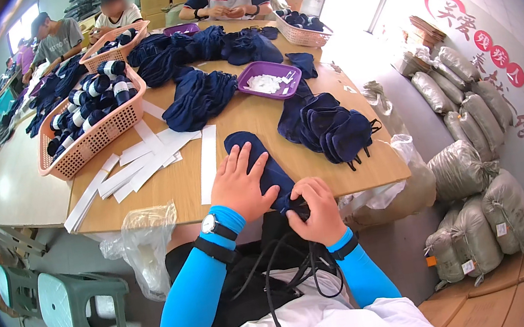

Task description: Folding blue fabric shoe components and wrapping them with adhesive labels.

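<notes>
Navy cloth (254, 154): left hand (240, 186) lay flat, pressing it; right hand (314, 209) pinched its near end. Best kept taut, edges aligned, paper strip (208, 164) left.

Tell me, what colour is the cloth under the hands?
Dark navy blue cloth, seen in the head view.

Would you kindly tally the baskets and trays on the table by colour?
Salmon-pink mesh baskets: 3 (a large one, another behind it, a third at the far right)
Purple trays: 2 (one holding white pieces, one farther back)
Total: 5
</notes>
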